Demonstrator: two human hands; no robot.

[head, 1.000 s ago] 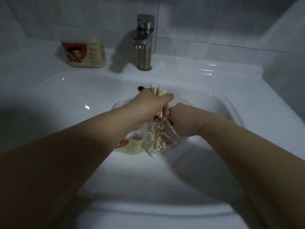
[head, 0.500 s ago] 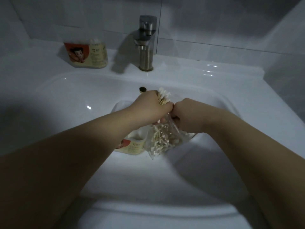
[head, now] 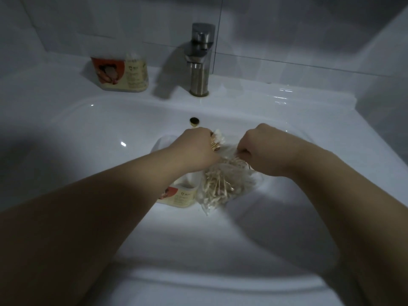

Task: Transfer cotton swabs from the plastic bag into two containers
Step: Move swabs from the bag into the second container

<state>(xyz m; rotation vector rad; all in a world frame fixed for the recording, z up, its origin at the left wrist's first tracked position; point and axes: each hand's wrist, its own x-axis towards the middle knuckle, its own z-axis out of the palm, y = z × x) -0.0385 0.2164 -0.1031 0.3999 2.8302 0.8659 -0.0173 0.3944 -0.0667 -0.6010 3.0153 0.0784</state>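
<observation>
Cotton swabs (head: 218, 139) clutched in the left hand (head: 196, 149) point away, container (head: 180, 196) beneath that wrist; right hand (head: 262, 149) grips the bag (head: 223, 184).

Glossy white ceramic sink (head: 66, 129) w/ flat rear ledge. On ledge: cream plastic tub w/ red picture label (head: 123, 74), upright, left of brushed-steel tap (head: 199, 62). In basin: 2nd cream red-label tub (head: 178, 196); clear plastic bag of cotton swabs (head: 223, 186) just beside it, on its right.

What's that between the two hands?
Head view: the swab bunch gripped by the left hand, and the plastic bag held by the right hand.
</observation>
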